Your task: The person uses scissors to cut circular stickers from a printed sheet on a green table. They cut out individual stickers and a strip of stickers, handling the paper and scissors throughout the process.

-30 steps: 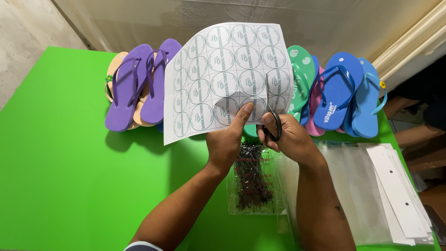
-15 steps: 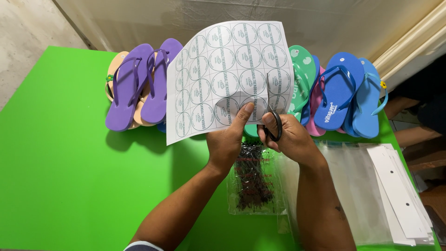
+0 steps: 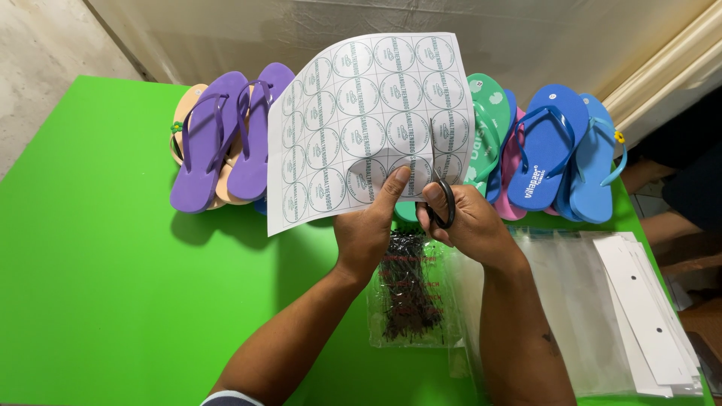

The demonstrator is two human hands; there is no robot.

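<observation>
Above a green worktop (image 3: pixel 113 301), the left hand (image 3: pixel 368 225) pinches the lower edge of a sheet of round labels (image 3: pixel 368 120) held upright. The right hand (image 3: pixel 470 222) grips black-handled scissors (image 3: pixel 440 197), blades up against the sheet. Purple flip-flops (image 3: pixel 218 139) and blue flip-flops (image 3: pixel 560 150) line the worktop behind.

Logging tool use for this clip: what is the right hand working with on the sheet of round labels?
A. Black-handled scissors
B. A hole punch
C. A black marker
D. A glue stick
A: the right hand has its fingers through the black loops of the scissors, whose blades run up into the sheet that the left hand holds up.
</observation>
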